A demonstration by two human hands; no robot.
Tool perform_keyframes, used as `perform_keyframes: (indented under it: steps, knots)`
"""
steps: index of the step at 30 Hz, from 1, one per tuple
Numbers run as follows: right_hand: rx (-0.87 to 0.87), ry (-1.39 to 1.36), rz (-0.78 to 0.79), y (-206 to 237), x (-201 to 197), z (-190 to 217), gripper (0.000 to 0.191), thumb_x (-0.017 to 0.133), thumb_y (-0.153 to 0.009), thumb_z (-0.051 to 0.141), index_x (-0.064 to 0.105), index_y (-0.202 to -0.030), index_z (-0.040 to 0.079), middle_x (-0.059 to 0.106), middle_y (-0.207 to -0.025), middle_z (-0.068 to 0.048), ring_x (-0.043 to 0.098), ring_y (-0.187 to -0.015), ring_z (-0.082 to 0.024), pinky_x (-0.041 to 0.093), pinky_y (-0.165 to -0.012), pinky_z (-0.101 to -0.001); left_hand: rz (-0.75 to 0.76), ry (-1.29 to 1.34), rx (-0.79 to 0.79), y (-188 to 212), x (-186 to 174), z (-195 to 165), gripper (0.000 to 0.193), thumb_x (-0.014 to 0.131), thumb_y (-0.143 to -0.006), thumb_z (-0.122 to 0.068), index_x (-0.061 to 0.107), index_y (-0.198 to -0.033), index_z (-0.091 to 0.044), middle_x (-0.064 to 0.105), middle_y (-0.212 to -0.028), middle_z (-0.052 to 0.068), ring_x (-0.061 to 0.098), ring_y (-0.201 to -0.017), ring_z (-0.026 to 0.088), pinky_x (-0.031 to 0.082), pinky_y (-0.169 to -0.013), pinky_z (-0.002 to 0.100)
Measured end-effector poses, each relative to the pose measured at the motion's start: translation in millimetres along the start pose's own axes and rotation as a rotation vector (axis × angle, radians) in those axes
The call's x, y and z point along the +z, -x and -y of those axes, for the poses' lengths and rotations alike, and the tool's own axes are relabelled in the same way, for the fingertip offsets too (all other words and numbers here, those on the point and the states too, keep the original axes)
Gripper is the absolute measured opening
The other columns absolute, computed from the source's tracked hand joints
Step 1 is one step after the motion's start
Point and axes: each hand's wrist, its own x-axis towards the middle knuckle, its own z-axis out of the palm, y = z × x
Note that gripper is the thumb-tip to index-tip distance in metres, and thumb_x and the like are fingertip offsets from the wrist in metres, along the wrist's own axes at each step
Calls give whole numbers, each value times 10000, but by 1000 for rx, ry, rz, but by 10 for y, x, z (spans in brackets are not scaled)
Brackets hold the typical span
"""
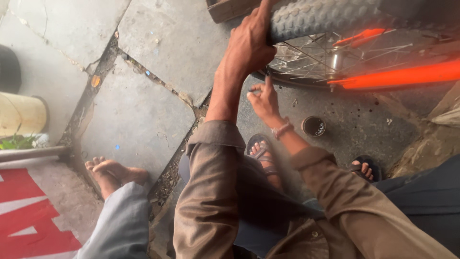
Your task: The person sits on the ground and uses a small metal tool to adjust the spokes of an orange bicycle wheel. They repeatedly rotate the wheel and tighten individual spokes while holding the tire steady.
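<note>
My left hand (247, 44) grips the knobbly grey tyre (316, 17) of a bicycle wheel at the top of the head view. My right hand (263, 99) sits just below it near the rim (287, 82), fingers pinched on a small pale object I cannot make out. The wheel has thin metal spokes (306, 55) and an orange frame (407, 74) running across it. Both my arms wear brown sleeves, and a band circles my right wrist.
A small round tin (314, 126) with dark contents stands on the stone floor by my right wrist. My sandalled feet (262, 156) are below. Another person's bare foot (112, 173) and grey trouser leg lie at the left. A yellow cylinder (21, 115) and a metal pipe (33, 153) sit far left.
</note>
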Motion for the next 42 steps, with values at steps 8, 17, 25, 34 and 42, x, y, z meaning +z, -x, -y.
perform_keyframes:
  steps: [8, 17, 25, 34, 42]
  knots:
    - [-36, 304, 197, -23, -105, -230, 805, 647, -851, 100, 230, -1531, -1, 684, -1186, -197, 731, -771, -267, 592, -680, -357, 22, -5, -44, -23, -9, -39, 818, 684, -678, 15, 398, -1424, -155, 690, -1154, 147, 663, -1127, 400, 518, -869, 580]
    - [184, -1114, 276, -223, -99, 67, 729, 682, -838, -15, 289, -1447, 65, 633, -954, 20, 600, -730, -131, 472, -625, -306, 30, 19, -90, -36, -18, -119, 879, 723, -632, 7, 400, -1427, -180, 672, -1251, 148, 639, -1160, 394, 500, -900, 608]
    - [2, 254, -158, 86, 6, -28, 765, 657, -842, 81, 315, -1512, -53, 754, -908, -130, 726, -845, -308, 553, -820, -425, 27, 4, -74, -19, 11, -114, 891, 737, -637, -20, 390, -1439, -199, 686, -1233, 108, 638, -1192, 373, 496, -904, 610]
    - [-82, 405, -95, -174, -1, 64, 711, 647, -891, 93, 365, -1534, -21, 735, -939, -171, 719, -898, -369, 543, -855, -469, 46, 21, -84, -29, -1, -111, 865, 681, -672, 9, 386, -1458, -199, 679, -1254, 115, 659, -1187, 344, 519, -940, 578]
    - [45, 260, -133, 40, -281, -207, 749, 677, -888, 105, 329, -1528, -66, 750, -939, -130, 722, -848, -265, 574, -826, -403, 8, -1, -45, -38, 25, -70, 858, 664, -662, 19, 385, -1453, -161, 684, -1158, 145, 654, -1116, 398, 497, -874, 616]
